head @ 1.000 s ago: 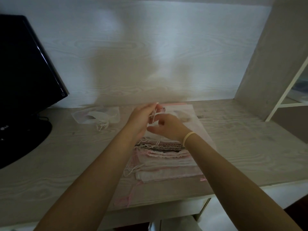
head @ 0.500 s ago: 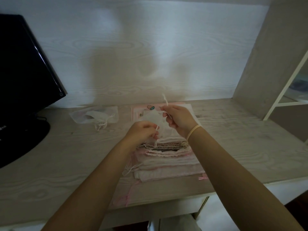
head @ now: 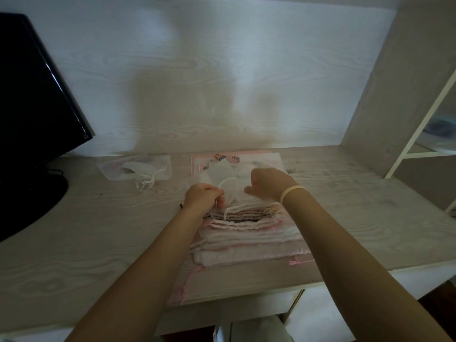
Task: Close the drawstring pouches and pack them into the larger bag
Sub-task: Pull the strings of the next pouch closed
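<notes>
Monitor (head: pixel 32 114): a dark screen on a round base is seen at the far left of the table (head: pixel 74 230).
Loose pouch (head: pixel 134 169): a sheer white pouch with a tangle of white cord is laid flat on the table, left of the hands and apart from them.
Left hand (head: pixel 202 197): the grip is closed in a fist on a thin white drawstring (head: pixel 225 213), which hangs down over the stack.
Held pouch (head: pixel 222 177): a sheer white pouch is raised between the two hands, above the far end of the stack.
Stack of pouches (head: pixel 249 233): white and pink pouches are piled flat at the table's middle, on a larger pink-trimmed bag (head: pixel 237 157).
Right hand (head: pixel 270 185): the fingers are curled at the pouch's right edge; whether anything is pinched cannot be told. A pale band is worn at the wrist.
</notes>
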### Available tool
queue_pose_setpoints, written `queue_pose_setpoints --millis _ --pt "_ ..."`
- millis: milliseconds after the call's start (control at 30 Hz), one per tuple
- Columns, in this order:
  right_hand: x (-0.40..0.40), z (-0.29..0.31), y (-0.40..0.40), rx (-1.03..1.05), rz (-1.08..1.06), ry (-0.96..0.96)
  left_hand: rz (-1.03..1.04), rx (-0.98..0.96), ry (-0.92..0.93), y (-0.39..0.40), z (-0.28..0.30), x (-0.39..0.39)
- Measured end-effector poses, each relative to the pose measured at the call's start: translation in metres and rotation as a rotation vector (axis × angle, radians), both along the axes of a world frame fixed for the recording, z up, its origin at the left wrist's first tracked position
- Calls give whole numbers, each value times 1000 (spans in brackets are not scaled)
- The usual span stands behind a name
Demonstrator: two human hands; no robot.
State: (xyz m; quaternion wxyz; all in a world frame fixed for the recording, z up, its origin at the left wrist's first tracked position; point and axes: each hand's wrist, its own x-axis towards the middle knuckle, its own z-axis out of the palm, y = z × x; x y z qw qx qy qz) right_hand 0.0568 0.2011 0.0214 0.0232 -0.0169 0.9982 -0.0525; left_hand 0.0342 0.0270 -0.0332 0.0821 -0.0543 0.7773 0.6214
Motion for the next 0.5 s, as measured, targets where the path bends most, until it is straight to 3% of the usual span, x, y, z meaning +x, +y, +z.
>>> queue_pose_setpoints --millis 67,167,367,500 --pt "2 1 -5 128 56 -112 5 -7 3 1 -1 1" --pt "2 9 -12 71 96 -209 -22 -35 19 0 -1 4" --pt "-1 16 -30 -586 31 -107 -116 -89 82 -4 -1 8" --pt "-9 8 -42 -789 -54 50 -210 -40 97 -10 3 12"
